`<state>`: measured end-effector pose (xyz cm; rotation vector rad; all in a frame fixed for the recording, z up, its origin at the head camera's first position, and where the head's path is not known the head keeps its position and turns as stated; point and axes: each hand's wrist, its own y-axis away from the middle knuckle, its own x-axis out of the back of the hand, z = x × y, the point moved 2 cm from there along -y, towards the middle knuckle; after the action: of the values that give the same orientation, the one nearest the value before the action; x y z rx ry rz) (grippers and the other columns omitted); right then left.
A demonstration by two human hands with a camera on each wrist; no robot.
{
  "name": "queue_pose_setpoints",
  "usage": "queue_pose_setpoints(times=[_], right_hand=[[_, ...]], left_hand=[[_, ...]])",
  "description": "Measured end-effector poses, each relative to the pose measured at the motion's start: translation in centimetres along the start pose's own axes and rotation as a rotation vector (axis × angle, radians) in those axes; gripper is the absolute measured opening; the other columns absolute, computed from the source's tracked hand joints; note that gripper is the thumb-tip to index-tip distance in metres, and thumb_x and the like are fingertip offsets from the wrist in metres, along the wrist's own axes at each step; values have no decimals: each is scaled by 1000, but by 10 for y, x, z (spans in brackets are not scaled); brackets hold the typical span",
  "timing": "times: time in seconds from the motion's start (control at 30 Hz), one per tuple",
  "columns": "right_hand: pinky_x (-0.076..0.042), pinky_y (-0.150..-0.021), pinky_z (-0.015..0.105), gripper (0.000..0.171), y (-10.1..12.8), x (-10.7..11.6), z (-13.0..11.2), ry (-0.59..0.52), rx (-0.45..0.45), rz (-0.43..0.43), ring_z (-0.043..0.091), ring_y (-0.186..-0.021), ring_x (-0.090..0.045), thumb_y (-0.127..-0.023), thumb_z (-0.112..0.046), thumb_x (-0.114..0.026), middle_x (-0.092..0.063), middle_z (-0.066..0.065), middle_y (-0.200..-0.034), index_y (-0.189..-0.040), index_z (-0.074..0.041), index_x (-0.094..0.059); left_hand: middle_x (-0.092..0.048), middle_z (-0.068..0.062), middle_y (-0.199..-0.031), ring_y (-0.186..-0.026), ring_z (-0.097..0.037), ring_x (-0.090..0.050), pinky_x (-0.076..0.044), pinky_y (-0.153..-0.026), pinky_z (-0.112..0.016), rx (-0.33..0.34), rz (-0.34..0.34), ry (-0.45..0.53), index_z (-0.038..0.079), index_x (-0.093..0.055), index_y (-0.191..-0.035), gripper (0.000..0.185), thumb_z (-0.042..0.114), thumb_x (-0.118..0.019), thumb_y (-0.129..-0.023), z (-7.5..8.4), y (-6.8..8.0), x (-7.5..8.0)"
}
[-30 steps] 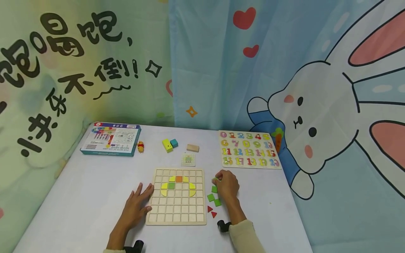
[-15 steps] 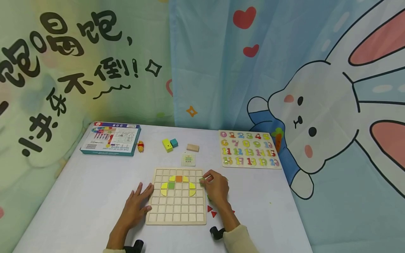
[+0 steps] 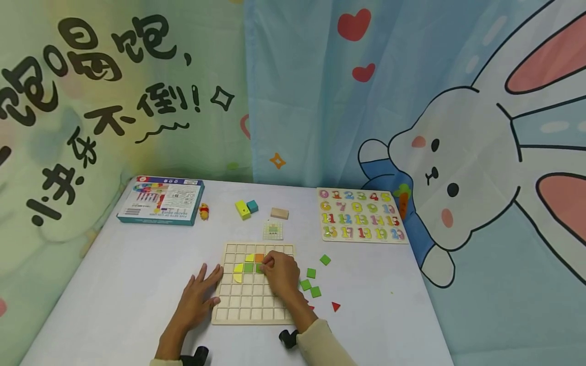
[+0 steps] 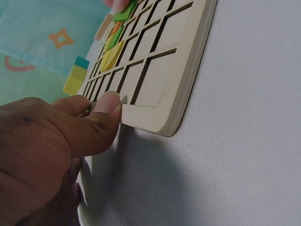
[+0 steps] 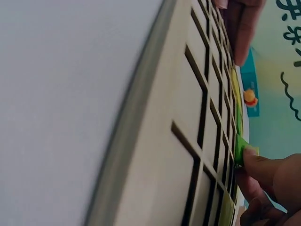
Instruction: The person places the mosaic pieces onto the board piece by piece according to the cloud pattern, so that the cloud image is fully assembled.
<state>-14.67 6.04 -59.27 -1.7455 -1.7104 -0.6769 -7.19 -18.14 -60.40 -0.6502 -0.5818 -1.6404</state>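
Observation:
A wooden grid board (image 3: 238, 305) lies on the white table. Yellow curved tiles (image 3: 238, 269), a green square (image 3: 248, 267) and an orange square (image 3: 259, 257) sit in its upper cells. My left hand (image 3: 211, 278) lies flat on the table, its thumb (image 4: 112, 104) pressing the board's left edge (image 4: 164, 117). My right hand (image 3: 265, 264) hovers over the board's upper middle and pinches a green square tile (image 5: 241, 149), tilted against a cell beside the other pieces. The same tile (image 4: 124, 10) shows at the far end in the left wrist view.
Several loose green squares (image 3: 311, 273) and red triangles (image 3: 335, 306) lie right of the board. Behind it are a small pattern card (image 3: 272, 230), yellow and teal blocks (image 3: 245, 208), a wooden block (image 3: 279, 213), a blue box (image 3: 160, 201) and a number puzzle (image 3: 360, 216). Printed curtains hang behind.
My right hand has moved left from the loose tiles to the board's upper middle, carrying a green square. The loose tiles it covered now show. My left hand has stayed put.

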Motion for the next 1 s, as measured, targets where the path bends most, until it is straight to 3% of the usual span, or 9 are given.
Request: queue_pose_setpoints(times=[0.3,0.5,0.63,0.73,0.83,1.0], right_hand=[[-45,-60,25,14,-2,-6,-4,73,18,-26,5,-71,-59,-85,-17,-89,-66,-12,-74,-82,-23,-77],[-52,-69,32,17,3,5,0,57,39,-77,13,-83,-66,-81,-18,-93,-74,-8,-83,-95,-21,-83],[-56,-79,38,22,6,16,10,7,50,-51,17,-91,-70,-82,-16,-92,-77,-6,-88,-102,-20,-84],[-55,-81,38,24,7,30,21,-19,30,-5,18,-93,-70,-82,-16,-92,-78,-4,-90,-104,-20,-83],[-51,-73,33,27,7,47,34,-28,-11,21,19,-90,-69,-82,-15,-92,-78,-2,-93,-106,-20,-82],[-50,-77,35,28,8,73,55,25,-128,9,22,-96,-68,-82,-15,-92,-77,0,-102,-108,-21,-82]], left_hand=[[-45,-14,-165,-160,-53,-24,-13,-128,-76,-10,4,-1,8,-51,-157,81,3,-81,-82,0,0,0],[-45,-14,-165,-160,-53,-23,-12,-127,-77,-5,0,2,8,-51,-157,81,4,-81,-82,0,0,0],[-45,-14,-165,-160,-54,-23,-12,-127,-77,-10,0,11,8,-51,-157,81,5,-81,-82,0,-1,0],[-45,-14,-165,-160,-54,-23,-12,-127,-77,-6,-6,10,8,-50,-158,81,7,-82,-82,0,-1,0],[-45,-14,-165,-160,-53,-23,-12,-127,-77,4,-10,1,9,-50,-158,82,7,-82,-83,0,-1,1],[-45,-14,-165,-160,-53,-23,-12,-127,-77,9,-6,-1,9,-50,-158,82,7,-82,-82,-1,-1,1]])
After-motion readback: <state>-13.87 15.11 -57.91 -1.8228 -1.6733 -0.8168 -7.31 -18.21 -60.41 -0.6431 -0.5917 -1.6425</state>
